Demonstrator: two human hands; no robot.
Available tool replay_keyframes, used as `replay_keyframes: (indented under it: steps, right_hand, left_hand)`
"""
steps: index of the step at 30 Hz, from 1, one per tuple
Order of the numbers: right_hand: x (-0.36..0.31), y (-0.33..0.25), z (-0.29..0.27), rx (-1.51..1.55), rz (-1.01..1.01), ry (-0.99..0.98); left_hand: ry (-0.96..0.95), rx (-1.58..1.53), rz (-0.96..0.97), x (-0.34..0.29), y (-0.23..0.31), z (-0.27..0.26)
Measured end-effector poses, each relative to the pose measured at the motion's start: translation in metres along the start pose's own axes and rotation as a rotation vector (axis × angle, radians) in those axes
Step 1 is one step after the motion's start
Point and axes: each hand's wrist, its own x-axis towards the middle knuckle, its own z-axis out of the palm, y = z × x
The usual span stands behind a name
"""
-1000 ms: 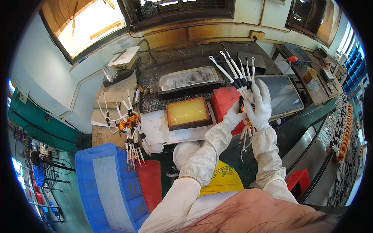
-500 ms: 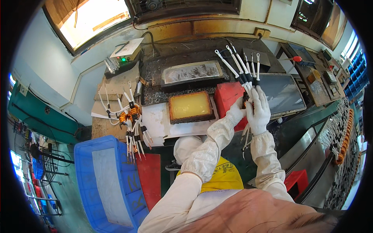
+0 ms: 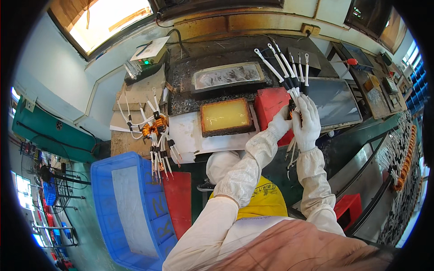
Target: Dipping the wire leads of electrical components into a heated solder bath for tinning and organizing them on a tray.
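Note:
My left hand (image 3: 281, 122), in a white glove, grips a copper-wound coil (image 3: 291, 108) from its left side. Flat along the other side of that coil lies my gloved right hand (image 3: 308, 123), its straight fingers pressed together, clasping it and its leads. White sleeved leads (image 3: 281, 65) with black bands and ring terminals fan out beyond my fingertips; more leads hang below my hands. The coil's body is mostly hidden between the gloves. Just left of my left hand stands a red block-like box (image 3: 270, 105). A dark grey rectangular panel (image 3: 337, 101) lies right of my right hand.
A tray of yellowish liquid (image 3: 226, 118) and a silvery-surfaced metal pot (image 3: 228, 76) occupy the bench's middle. More wired coils (image 3: 156, 125) lie at left, above a blue crate (image 3: 144, 205). A box with a green light (image 3: 149, 52) stands behind. Many coils (image 3: 409, 158) line the right rack.
The view has shifted slightly, so the whole bench appears a little further right. Both hands keep the same hold on the coil.

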Motion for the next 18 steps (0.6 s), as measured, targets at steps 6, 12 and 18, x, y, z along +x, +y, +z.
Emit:
replay_keyframes:
  steps: [6,12,18]
  right_hand:
    - [-0.006,0.002,0.000,0.059,0.058,0.037]
    - [-0.023,-0.002,0.007,0.110,0.198,0.119]
    - [-0.054,0.010,0.022,0.241,0.315,0.197]
  left_hand:
    - [-0.004,-0.113,-0.029,-0.006,0.014,0.006]
    - [0.002,-0.116,-0.012,-0.002,0.008,0.003]
    - [0.020,0.008,-0.077,-0.002,0.010,0.002]
